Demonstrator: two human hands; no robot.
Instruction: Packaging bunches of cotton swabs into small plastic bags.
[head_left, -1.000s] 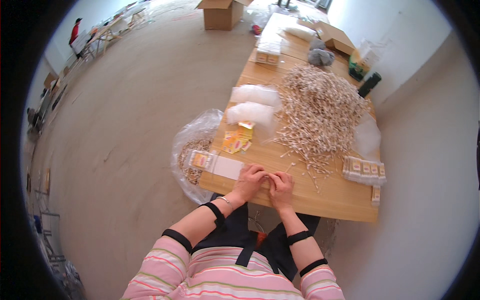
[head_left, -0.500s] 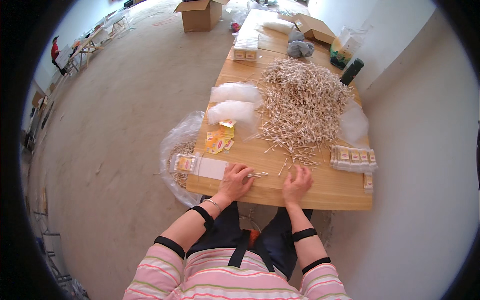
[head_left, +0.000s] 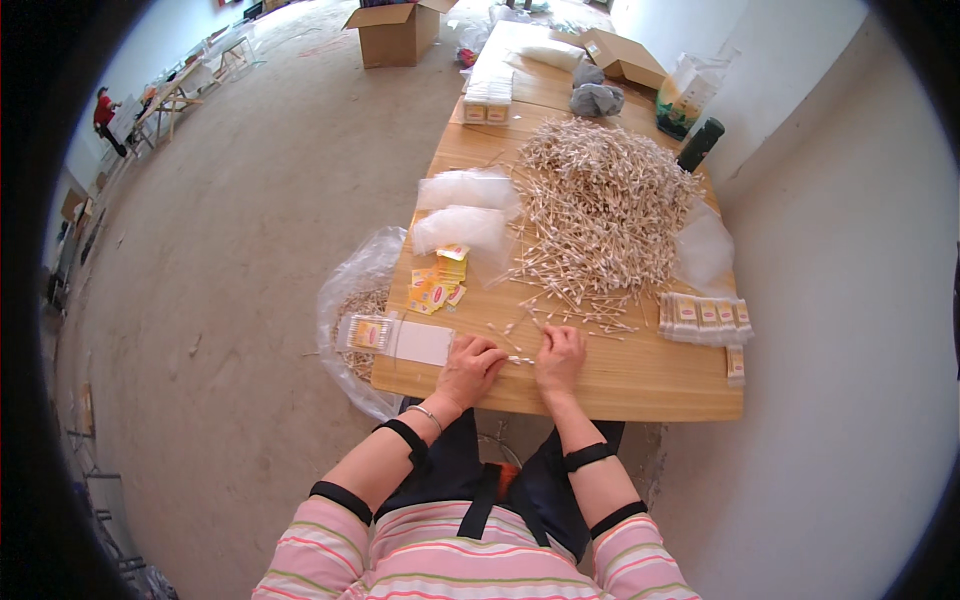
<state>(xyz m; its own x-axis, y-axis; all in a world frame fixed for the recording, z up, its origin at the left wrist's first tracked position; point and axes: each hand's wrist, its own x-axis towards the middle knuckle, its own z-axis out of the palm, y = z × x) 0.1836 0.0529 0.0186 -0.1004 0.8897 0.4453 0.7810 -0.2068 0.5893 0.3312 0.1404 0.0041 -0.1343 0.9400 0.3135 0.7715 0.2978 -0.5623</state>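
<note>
My left hand point(head_left: 470, 366) rests curled on the wooden table point(head_left: 640, 385) near its front edge, closed on a small bunch of cotton swabs point(head_left: 519, 359) that pokes out to the right. My right hand point(head_left: 560, 356) lies flat beside it, with its fingers spread over loose swabs and its fingertips touching the bunch. A big pile of cotton swabs point(head_left: 600, 205) fills the middle of the table beyond both hands. A white flat packet point(head_left: 420, 343) lies just left of my left hand, with a filled labelled packet point(head_left: 366, 332) at the table's left edge.
Yellow labels point(head_left: 440, 285) and clear plastic bags point(head_left: 463, 212) lie left of the pile. A row of filled packets point(head_left: 704, 316) sits at the right. A plastic sack with swabs point(head_left: 352, 300) hangs off the left edge. A dark bottle point(head_left: 700, 144), grey cloth point(head_left: 596, 99) and cardboard box point(head_left: 398, 32) are farther back.
My hands were pressed together, then spread apart. Now the right hand has come back left toward the left hand and the small bunch of swabs.
</note>
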